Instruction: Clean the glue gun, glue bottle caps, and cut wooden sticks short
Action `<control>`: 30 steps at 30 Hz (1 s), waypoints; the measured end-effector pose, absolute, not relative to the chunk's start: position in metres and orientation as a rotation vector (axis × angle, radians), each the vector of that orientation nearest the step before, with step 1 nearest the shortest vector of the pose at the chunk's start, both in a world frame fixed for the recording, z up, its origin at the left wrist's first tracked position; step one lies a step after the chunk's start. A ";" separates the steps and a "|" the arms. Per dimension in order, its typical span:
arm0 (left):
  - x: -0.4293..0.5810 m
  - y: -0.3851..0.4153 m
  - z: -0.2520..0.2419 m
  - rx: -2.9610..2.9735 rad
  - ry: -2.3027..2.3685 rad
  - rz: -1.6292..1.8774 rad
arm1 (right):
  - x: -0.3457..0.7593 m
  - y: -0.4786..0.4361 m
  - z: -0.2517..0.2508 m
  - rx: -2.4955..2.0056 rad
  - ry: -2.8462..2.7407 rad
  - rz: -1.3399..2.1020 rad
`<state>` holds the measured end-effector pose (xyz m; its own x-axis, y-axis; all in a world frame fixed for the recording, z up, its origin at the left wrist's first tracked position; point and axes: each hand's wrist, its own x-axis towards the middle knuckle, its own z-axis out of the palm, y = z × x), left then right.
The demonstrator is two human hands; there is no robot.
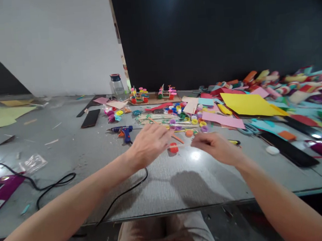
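Observation:
My right hand (214, 145) is closed, its fingertips pinched on the end of a thin pale stick (181, 146) that runs left toward my other hand. Palm down above the table, my left hand (153, 141) is bent over, and what its fingertips do is hidden. Between the hands, a red bottle cap (173, 148) shows just behind the stick. An orange cap (189, 133) lies a little farther back. Left of my left hand rests a blue glue gun (126, 133).
Behind the hands lie a bundle of sticks (155, 118) and colored caps (203, 123). Two small cap models (171, 93) stand at the back near a water bottle (117, 86). Yellow paper (250, 104) and scissors (248, 129) are right; a black cable (124, 192) crosses the front.

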<state>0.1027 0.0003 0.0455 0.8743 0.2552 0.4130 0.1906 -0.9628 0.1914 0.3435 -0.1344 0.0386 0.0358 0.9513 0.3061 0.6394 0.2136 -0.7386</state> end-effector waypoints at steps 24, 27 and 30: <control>0.112 0.039 0.006 1.604 0.619 0.679 | 0.390 -0.039 0.002 -2.160 -1.930 0.113; 0.110 0.044 0.004 1.520 0.627 0.699 | 0.397 -0.011 -0.007 -2.299 -1.987 0.031; 0.110 0.047 0.003 1.448 0.624 0.724 | 0.406 0.008 -0.015 -2.369 -2.050 -0.029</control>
<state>0.1101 0.0469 0.0031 0.6465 0.7613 0.0505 -0.0623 -0.0132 0.9980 0.4055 0.0084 -0.0151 0.1437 0.9894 0.0196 0.9896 -0.1439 0.0052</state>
